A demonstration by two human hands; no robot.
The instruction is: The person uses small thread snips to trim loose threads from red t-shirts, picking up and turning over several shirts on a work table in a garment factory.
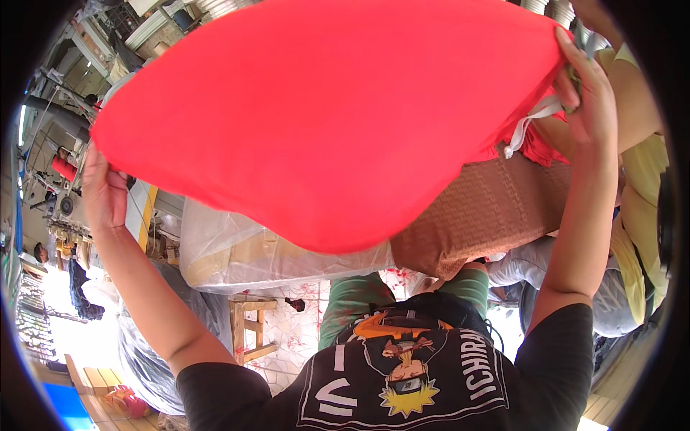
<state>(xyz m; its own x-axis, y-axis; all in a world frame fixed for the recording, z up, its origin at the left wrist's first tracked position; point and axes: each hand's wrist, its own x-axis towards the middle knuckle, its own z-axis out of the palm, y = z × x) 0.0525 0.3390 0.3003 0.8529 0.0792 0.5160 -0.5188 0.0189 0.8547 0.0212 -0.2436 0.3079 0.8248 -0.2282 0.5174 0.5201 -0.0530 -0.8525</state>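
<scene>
Red cloth (323,122): spread wide, raised overhead, not folded.
Left hand (104,190): gripping its left edge.
Right hand (591,97): clutching its right edge.

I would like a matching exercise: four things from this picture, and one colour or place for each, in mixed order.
Things:
1. stretched cloth
2. left hand
3. woven cushion
4. wooden stool

Descriptions:
A. brown
B. on the tiled floor
C. bright red
D. at the cloth's left edge

Pairs: 1-C, 2-D, 3-A, 4-B
</scene>
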